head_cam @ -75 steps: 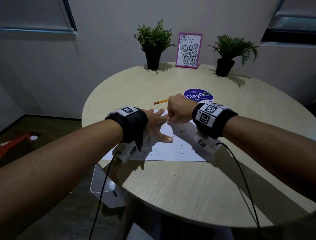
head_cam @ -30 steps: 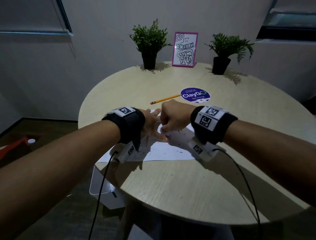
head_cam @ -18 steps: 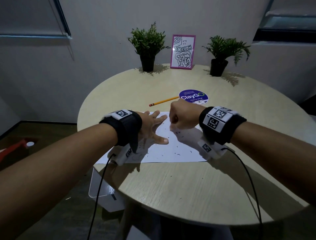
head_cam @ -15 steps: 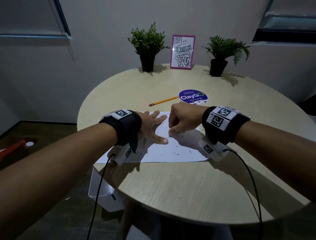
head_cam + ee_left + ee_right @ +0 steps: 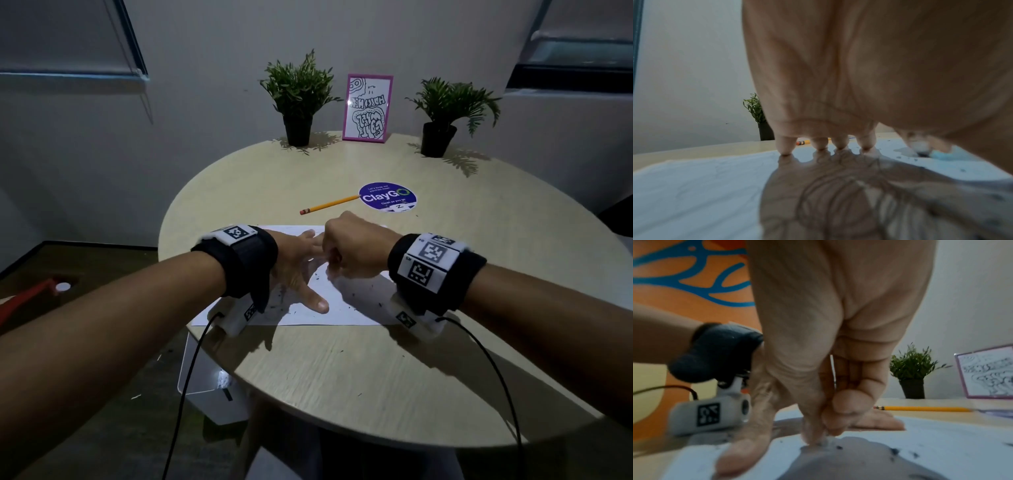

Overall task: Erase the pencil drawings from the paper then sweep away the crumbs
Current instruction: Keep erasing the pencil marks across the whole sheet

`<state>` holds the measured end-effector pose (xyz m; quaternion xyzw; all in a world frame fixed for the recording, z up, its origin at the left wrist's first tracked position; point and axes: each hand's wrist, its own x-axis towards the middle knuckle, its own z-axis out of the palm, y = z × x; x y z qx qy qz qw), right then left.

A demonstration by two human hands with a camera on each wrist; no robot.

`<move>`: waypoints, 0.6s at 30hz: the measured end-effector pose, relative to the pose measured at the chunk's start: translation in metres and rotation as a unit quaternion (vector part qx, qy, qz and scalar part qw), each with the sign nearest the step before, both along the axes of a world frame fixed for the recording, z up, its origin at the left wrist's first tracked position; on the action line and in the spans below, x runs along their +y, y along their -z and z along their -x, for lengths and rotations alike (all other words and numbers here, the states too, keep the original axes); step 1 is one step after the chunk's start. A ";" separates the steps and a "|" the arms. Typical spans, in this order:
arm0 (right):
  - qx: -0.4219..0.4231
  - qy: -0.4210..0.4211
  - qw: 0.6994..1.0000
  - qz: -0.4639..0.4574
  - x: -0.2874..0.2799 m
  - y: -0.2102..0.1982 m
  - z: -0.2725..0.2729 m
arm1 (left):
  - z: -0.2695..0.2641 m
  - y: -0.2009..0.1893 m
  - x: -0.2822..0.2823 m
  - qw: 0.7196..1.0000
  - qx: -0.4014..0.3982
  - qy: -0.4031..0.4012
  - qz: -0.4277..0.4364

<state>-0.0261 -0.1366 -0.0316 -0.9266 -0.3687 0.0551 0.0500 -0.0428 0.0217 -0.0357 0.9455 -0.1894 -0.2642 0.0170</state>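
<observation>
Hands meet at frame centre of the head view, both over the paper [image 5: 346, 308]. Left hand [image 5: 298, 270]: fingers straight and spread, palm down, pressing the sheet flat; left wrist view shows four fingertips [image 5: 784, 149] touching it. Right hand [image 5: 356, 250]: fingers curled tight, tips pinching a small whitish eraser [image 5: 826, 438] against the paper, just right of the left hand's fingers. Eraser hidden by the knuckles in the head view; in the right wrist view only a sliver shows below the fingertips, blurred, so shape and orientation cannot be read.

Paper lies on the near half of the round table [image 5: 342, 377], long axis running left–right across the frame, near edge roughly parallel to the table's front rim. Its far edge is partly covered by the hands. Dark crumbs [image 5: 352, 293] are scattered over the right part of the sheet. Faint pencil lines show under the left palm in the left wrist view, out of focus.

Pencil [image 5: 329, 205] lies beyond the paper, eraser end toward lower left, tip touching a round blue sticker [image 5: 388, 197].
</observation>
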 end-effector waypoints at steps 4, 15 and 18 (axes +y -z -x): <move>0.037 -0.033 0.999 -0.012 -0.003 -0.006 0.000 | 0.000 0.001 0.001 1.000 -0.001 -0.004 0.008; 0.033 -0.048 0.998 0.033 -0.011 -0.012 0.003 | 0.003 -0.005 -0.003 1.000 0.001 0.025 -0.011; -0.024 0.017 0.999 0.037 -0.017 -0.012 -0.017 | -0.005 0.005 -0.001 0.999 -0.004 0.022 -0.034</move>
